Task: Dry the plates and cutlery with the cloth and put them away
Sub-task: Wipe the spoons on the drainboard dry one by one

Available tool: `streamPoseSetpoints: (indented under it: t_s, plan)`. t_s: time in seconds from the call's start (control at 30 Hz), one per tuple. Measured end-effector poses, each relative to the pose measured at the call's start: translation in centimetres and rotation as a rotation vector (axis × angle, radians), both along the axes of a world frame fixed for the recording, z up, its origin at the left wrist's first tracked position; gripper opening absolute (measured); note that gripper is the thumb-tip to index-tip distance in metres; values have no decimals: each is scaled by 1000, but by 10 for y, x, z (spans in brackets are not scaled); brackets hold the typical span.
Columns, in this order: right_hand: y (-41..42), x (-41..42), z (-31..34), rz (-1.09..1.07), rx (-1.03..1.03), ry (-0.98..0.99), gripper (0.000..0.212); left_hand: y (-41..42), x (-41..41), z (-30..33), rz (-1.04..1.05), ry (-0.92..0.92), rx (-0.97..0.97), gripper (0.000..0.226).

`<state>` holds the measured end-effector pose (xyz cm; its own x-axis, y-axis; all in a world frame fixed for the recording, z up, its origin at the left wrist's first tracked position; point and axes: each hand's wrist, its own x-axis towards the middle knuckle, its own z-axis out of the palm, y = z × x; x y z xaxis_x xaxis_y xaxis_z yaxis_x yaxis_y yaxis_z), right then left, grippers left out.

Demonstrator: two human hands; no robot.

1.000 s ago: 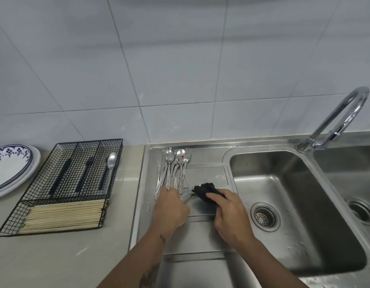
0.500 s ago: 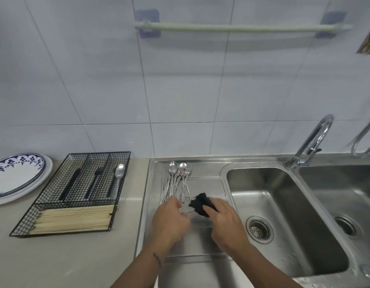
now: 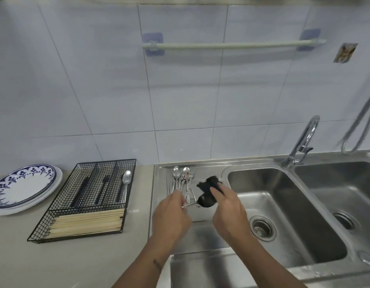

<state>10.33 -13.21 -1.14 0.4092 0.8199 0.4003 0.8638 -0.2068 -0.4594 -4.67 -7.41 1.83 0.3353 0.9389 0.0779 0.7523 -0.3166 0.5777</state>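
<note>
My left hand (image 3: 171, 215) pinches the handle of a metal spoon (image 3: 190, 204) above the steel drainboard (image 3: 200, 265). My right hand (image 3: 229, 210) grips a black cloth (image 3: 209, 186) that is wrapped over the spoon's bowl. A bundle of spoons and forks (image 3: 183, 179) lies on the drainboard just behind my hands. To the left on the counter stands a black wire cutlery tray (image 3: 61, 213) holding a spoon (image 3: 126, 183), dark-handled pieces and chopsticks. Blue-patterned plates (image 3: 20, 188) are stacked at the far left.
A double steel sink (image 3: 284, 215) lies to the right, with a curved tap (image 3: 302, 142) and a spray hose (image 3: 358, 125) behind it. A towel rail (image 3: 232, 45) is fixed to the tiled wall. The beige counter (image 3: 76, 262) runs in front of the tray.
Both hands have lifted off the drainboard with one spoon, the cloth now around its bowl. The view has tilted upward, bringing the towel rail into sight.
</note>
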Motion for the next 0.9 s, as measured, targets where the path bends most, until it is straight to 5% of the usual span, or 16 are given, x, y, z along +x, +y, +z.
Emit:
streamPoseSetpoints:
  t_s: [0.1, 0.4, 0.67, 0.9]
  plan:
    - [-7, -18, -15, 140, -38, -174, 75, 2, -8, 4, 7, -24, -15, 15]
    - [-19, -36, -23, 140, -95, -221, 86, 2, -26, -5, -38, -80, -77, 22]
    - [-24, -36, -24, -9, -133, -221, 77, 4, -30, -17, -120, -16, -5, 15]
    - [-21, -39, -20, 129, -34, -174, 78, 19, -25, -10, -130, -102, -92, 16]
